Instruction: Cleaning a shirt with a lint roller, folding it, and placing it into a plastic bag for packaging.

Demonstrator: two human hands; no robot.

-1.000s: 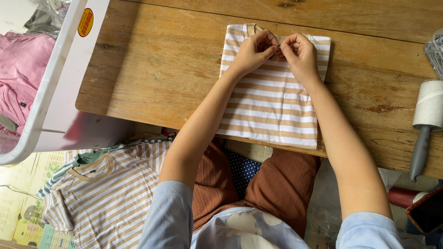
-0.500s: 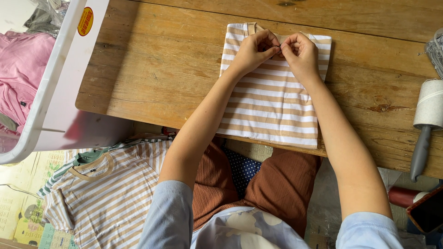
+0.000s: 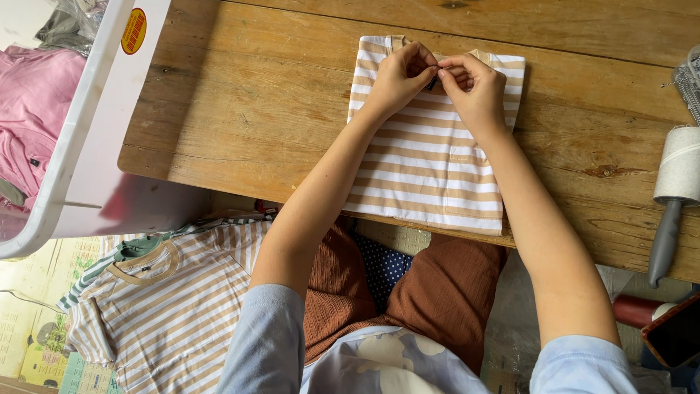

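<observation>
At the folded shirt (image 3: 426, 157) collar, both hands pinch.

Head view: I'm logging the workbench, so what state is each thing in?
Striped shirt: folded, flat on the wooden table.
Left hand: pinching at the shirt's collar.
Right hand: pinching the same spot.
Lint roller: lying untouched on the table.
White bin: open, pink clothes inside.
Second striped shirt: unfolded, below the table.
</observation>
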